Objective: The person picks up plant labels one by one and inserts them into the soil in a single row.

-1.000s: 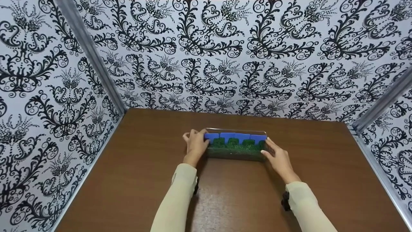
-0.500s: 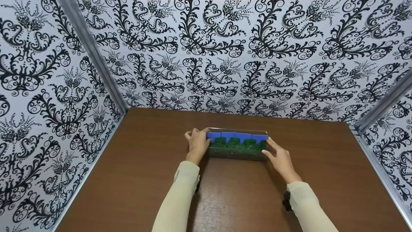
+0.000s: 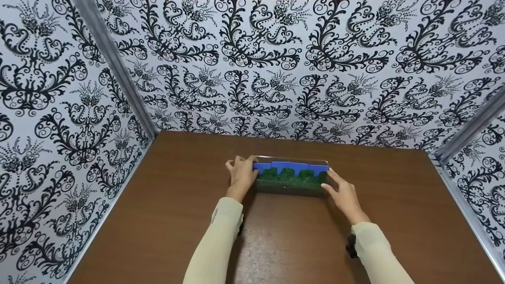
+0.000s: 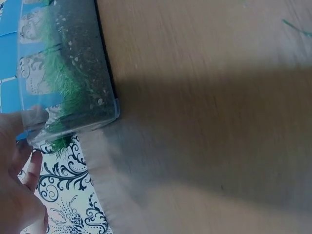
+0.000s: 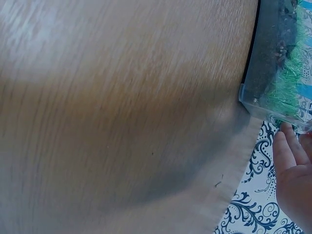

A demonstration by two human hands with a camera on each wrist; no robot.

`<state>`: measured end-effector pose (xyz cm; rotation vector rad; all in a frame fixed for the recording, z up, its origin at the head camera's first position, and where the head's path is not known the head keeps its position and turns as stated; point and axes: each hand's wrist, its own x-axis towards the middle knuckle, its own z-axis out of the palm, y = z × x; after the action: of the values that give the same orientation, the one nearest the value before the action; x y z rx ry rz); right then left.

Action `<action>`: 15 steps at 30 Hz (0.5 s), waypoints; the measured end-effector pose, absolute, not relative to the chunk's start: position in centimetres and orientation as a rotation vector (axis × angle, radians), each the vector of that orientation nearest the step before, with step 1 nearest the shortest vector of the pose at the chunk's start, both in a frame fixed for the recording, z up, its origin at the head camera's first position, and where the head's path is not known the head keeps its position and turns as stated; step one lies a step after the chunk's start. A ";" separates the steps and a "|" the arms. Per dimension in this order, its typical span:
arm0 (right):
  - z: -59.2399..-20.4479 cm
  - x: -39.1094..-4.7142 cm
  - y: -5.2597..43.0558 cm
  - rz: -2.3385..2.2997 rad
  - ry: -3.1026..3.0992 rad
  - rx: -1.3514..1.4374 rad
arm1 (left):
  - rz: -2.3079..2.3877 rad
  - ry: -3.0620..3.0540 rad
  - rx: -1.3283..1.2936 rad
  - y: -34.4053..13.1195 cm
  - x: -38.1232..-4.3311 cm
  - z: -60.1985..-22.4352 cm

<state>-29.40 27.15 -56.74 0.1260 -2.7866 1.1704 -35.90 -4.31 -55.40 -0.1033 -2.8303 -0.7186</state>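
A long clear plastic box [image 3: 290, 190] stands on the brown table, with dark pebbly soil along its bottom. Green grass-like tufts [image 3: 287, 174] rise from the soil, and blue panels [image 3: 280, 165] show behind them. My left hand [image 3: 241, 175] grips the left end, its thumb toward the inner side and its other fingers around the outside. At the right end, my right hand [image 3: 343, 193] holds the box between thumb and fingers. In the left wrist view the left hand [image 4: 17, 195] is at the box's corner; in the right wrist view the right hand [image 5: 295, 187] touches the end wall.
The wooden table [image 3: 292, 244] reaches back to a white wall [image 3: 276, 90] with black scrollwork. Metal posts stand at the left and right corners. A thin green strand [image 4: 295, 27] lies on the table in the left wrist view, and small dark bits [image 5: 218, 183] in the right.
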 end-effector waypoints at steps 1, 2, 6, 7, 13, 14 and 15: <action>-56.7 -29.4 27.1 1.169 -2.785 0.130 | -0.732 -2.828 -0.102 -4.4 -35.9 -55.3; -56.7 -29.4 27.1 1.173 -2.786 0.132 | -0.741 -2.820 -0.105 -4.5 -35.8 -55.2; -56.6 -29.3 27.1 1.168 -2.794 0.132 | -0.756 -2.803 -0.109 -5.0 -35.7 -54.9; -56.7 -29.3 27.2 1.168 -2.800 0.132 | -0.759 -2.801 -0.107 -5.0 -35.6 -54.9; -56.6 -29.3 27.2 1.151 -2.822 0.123 | -0.795 -2.772 -0.110 -5.6 -35.2 -55.2; -56.6 -29.3 27.1 1.149 -2.822 0.124 | -0.801 -2.761 -0.111 -5.7 -35.2 -55.2; -56.6 -29.4 27.1 1.144 -2.821 0.126 | -0.805 -2.749 -0.114 -5.8 -35.1 -55.2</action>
<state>-29.37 27.14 -56.62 0.1256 -2.8212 1.1435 -35.13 -5.78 -55.25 -0.1140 -2.7494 -0.8045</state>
